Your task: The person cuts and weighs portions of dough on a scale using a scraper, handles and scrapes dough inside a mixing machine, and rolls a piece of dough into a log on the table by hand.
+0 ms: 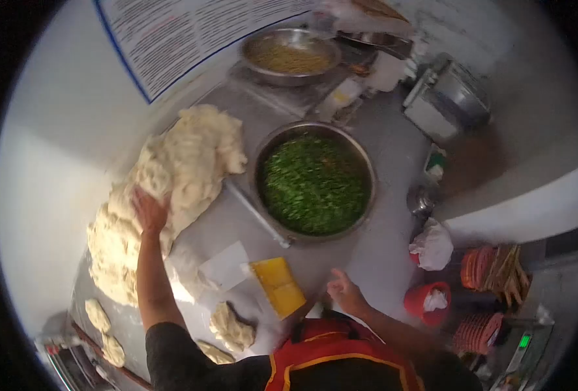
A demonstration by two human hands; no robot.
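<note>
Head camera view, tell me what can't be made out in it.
All in the head view:
White, blue-bordered poster: wording too small and blurred, top cut off by the picture's edge.
Round steel bowl: floor hidden by chopped green leaves.
Person's left hand: fingertips blurred against the pale, lumpy dough.
Small green-lit display: digits too small.

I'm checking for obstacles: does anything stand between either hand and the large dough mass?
Nothing visible for the left hand, which touches the dough mass. Between it and the right hand, a pale rod lies on the table beside the bowl of greens.
</note>
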